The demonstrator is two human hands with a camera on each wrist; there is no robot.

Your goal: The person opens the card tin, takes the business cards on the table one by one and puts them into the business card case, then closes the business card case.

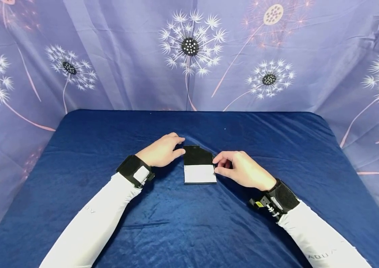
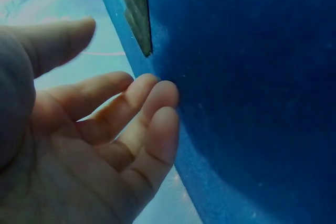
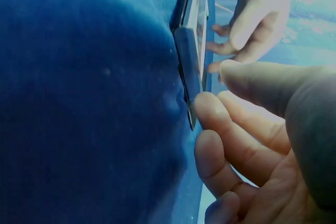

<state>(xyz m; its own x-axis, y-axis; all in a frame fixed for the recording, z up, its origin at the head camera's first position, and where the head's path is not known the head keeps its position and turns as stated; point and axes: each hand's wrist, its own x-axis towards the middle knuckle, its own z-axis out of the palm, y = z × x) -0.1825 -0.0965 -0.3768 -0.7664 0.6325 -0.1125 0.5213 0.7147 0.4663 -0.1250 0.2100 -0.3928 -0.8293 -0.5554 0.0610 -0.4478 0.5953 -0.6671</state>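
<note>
A small flat case point(image 1: 200, 174), like a card case lying unfolded, rests on the blue cloth. Its far half is a black flap point(image 1: 196, 155) with a slanted corner; the near half shows a white face with a dark rim. My left hand point(image 1: 165, 149) is at the flap's far left corner, thumb and fingers spread apart. In the left wrist view this hand point(image 2: 105, 135) has loosely bent fingers with nothing between them. My right hand point(image 1: 243, 168) is beside the case's right edge. In the right wrist view its fingertips point(image 3: 207, 107) overlap the case's edge point(image 3: 187, 59), thumb apart from them.
A dark blue cloth point(image 1: 189, 227) covers the table and has soft wrinkles. Behind it and at both sides hang lilac curtains point(image 1: 125, 56) with dandelion prints. Black bands point(image 1: 284, 197) with small devices are strapped round both wrists over white sleeves.
</note>
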